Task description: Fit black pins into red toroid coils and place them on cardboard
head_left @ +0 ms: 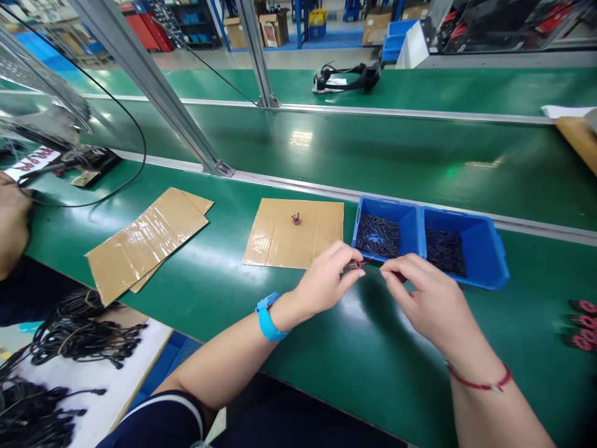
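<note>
My left hand [329,277], with a blue band at the wrist, pinches a small red-and-black part with thin leads [358,265] between thumb and fingertips. My right hand [422,295] is closed in a pinch just to the right of it, near the ends of the leads; whatever lies between its fingertips is too small to make out. Both hands are just in front of two blue bins. The left bin [410,227] and the right bin [485,249] hold many short, thin black pieces. A similar small dark-red part with prongs [296,219] rests on a cardboard sheet [270,239].
More cardboard sheets [149,233] overlap at the left. Another person's hand [12,224] is at the left edge, near a black cable [140,134]. Bundled black cables [88,333] lie lower left. Several red-and-black parts [583,323] sit at the right edge. A metal post [163,93] rises behind.
</note>
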`<state>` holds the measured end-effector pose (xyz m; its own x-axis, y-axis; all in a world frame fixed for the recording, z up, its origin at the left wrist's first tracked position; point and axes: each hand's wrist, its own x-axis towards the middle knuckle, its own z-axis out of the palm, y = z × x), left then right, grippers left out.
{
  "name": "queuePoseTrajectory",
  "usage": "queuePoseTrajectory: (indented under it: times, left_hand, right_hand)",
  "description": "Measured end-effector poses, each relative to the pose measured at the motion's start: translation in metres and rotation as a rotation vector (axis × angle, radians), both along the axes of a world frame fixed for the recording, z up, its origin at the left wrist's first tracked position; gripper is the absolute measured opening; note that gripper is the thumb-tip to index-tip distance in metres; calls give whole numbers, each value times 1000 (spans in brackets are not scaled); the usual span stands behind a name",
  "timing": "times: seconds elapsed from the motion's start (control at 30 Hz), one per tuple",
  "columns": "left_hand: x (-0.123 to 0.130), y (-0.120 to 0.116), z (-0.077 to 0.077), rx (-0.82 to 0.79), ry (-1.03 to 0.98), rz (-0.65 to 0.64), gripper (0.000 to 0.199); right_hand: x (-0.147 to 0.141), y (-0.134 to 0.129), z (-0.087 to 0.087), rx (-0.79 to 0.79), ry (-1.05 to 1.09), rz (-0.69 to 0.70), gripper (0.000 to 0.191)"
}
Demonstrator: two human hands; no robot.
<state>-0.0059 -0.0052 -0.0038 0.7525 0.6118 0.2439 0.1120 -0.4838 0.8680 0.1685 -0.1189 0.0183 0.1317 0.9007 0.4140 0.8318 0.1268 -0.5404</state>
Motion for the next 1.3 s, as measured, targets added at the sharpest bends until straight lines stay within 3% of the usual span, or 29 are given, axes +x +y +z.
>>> queuePoseTrajectory:
  times: [0.1,0.2,0.33,0.5,0.67,1.3]
  left_hand:
    - [0,2,1,-75,-1,9,8]
    - [2,1,1,-288,-34,6,15]
    - [5,-2,1,-607,-114,-87,19]
    - [5,-3,3,-791,-199,-183,22]
    - [5,-4,3,-820,-206,-180,20]
    - [6,-5,2,-804,-184,-170,23]
  right_hand:
    - [8,-3,2,-18,109,-132,13]
    - [7,-1,3,-47,488,-256,10]
    - [-6,8,2,-56,910,-260,17]
    - [-17,11,1,-32,1091,-255,20]
    - [-18,10,0,-32,1148,-265,21]
    - [-21,10,2,-34,1042,-262,16]
